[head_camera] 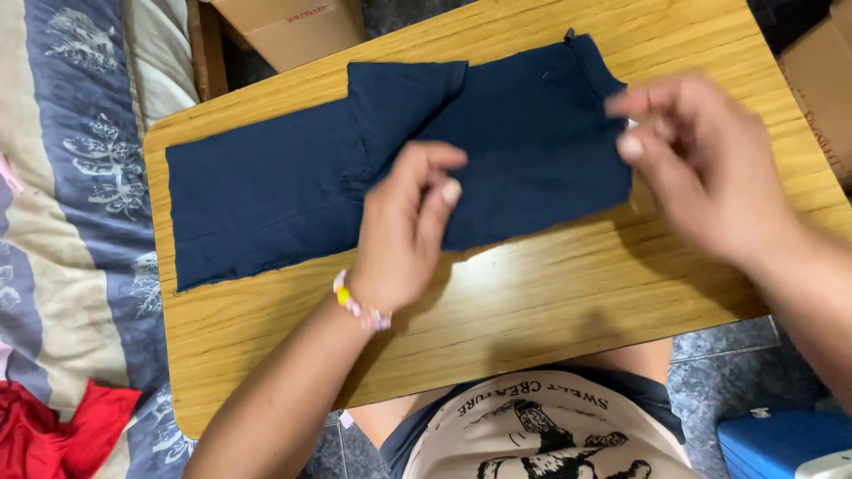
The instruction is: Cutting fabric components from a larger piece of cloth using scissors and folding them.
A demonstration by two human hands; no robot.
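Nearest the camera, a printed cream shirt (541,435) fills the bottom edge, behind a wooden table (550,302) with rounded corners. Left of the table lies a blue-and-cream patterned bedspread (71,222) with a red cloth (53,435) at its lower corner. A navy garment (293,177) lies flat along the table's far half, reaching close to the left edge. Over its middle, the left hand (404,226) hovers loosely curled, holding nothing. Pinching the garment's right end, the right hand (701,168) has its fingers narrowed. Bare wood runs along the near edge. Cardboard boxes (293,27) stand beyond; a blue box (781,439) sits lower right.
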